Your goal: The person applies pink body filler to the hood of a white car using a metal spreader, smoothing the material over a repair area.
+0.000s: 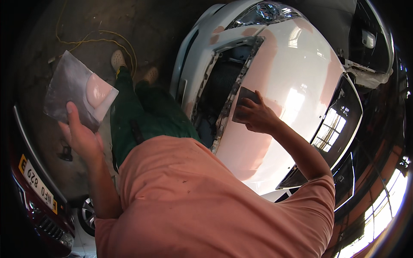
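My left hand (81, 133) holds up a square grey board (64, 86) with a pale pink blob of paste (97, 90) on it. My right hand (258, 112) grips a thin dark rectangular piece (239, 99), like a spreader or pad, against the white car panel (288, 64). It rests on a pale pink patch (262, 146) beside a long opening (219, 81) in the bodywork. Other pink patches show along the panel's edges. The fingers of my right hand cover much of the dark piece, and its contact edge is hard to make out.
A yellow hose or cord (99, 39) lies on the concrete floor near my feet. A dark red vehicle (47, 228) with a licence plate stands close at the left. Another vehicle (368, 56) is at the upper right, and a dark windscreen (340, 107) borders the panel.
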